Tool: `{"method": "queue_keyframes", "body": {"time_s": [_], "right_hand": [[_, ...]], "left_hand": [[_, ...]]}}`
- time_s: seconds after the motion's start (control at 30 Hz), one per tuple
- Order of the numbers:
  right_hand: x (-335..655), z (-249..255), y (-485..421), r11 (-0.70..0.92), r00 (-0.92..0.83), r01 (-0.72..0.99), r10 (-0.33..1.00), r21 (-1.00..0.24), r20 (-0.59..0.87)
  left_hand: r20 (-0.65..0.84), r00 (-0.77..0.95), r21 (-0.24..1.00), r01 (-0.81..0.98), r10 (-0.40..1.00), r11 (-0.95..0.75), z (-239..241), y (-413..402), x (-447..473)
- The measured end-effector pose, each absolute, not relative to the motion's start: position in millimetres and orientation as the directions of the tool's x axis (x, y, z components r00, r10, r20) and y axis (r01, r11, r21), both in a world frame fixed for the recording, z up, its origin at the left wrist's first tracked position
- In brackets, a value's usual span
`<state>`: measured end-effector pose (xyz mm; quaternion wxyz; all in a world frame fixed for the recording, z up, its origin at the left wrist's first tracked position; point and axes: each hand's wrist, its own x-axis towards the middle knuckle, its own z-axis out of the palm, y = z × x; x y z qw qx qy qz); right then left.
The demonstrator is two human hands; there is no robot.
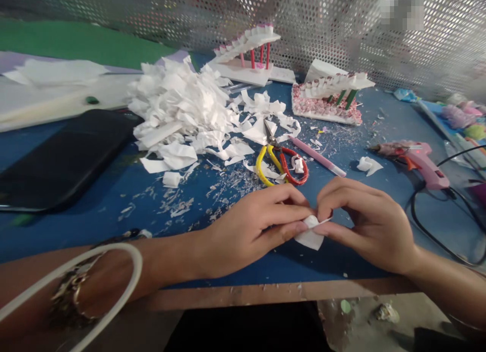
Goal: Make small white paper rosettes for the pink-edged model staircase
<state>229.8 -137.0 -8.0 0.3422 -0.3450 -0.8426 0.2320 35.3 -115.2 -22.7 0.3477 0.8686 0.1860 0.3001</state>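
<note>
My left hand and my right hand meet over the blue table, near its front edge. Both pinch a small white paper piece between thumb and fingertips. Just behind the hands lie scissors with one yellow and one red handle. A pink pen lies to the right of the scissors.
A heap of white paper scraps fills the middle left. A black phone lies at the left. Two small stair-like paper models stand at the back. A pink glue gun with a black cord lies at right.
</note>
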Motion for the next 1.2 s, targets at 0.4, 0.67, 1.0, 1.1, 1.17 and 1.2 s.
{"method": "queue_keyframes", "body": {"time_s": [0.4, 0.67, 1.0, 1.1, 1.17, 1.2], "right_hand": [[227.0, -9.9, -139.5, 0.727, -0.513, 0.435, 0.685, -0.531, 0.518], [223.9, -12.8, -142.7, 0.66, -0.436, 0.44, 0.75, -0.609, 0.497], [225.3, -11.7, -141.4, 0.62, -0.476, 0.372, 0.766, -0.691, 0.431], [226.5, -10.1, -140.7, 0.592, -0.488, 0.361, 0.778, -0.72, 0.396], [227.3, -9.6, -140.5, 0.573, -0.487, 0.36, 0.788, -0.736, 0.376], [227.5, -9.6, -140.3, 0.565, -0.484, 0.362, 0.793, -0.741, 0.369]], "left_hand": [[0.296, 0.578, 0.908, 0.078, 0.761, -0.412, -29.3, -118.6, 36.9], [0.291, 0.607, 0.935, -0.017, 0.74, -0.354, -24.9, -118.4, 38.4], [0.36, 0.639, 0.857, 0.062, 0.68, -0.512, -23.9, -114.4, 36.1], [0.351, 0.636, 0.858, 0.075, 0.687, -0.508, -23.9, -114.6, 33.9], [0.347, 0.633, 0.858, 0.083, 0.692, -0.507, -23.6, -115.2, 33.2], [0.347, 0.631, 0.856, 0.088, 0.693, -0.509, -23.4, -115.5, 33.2]]}}
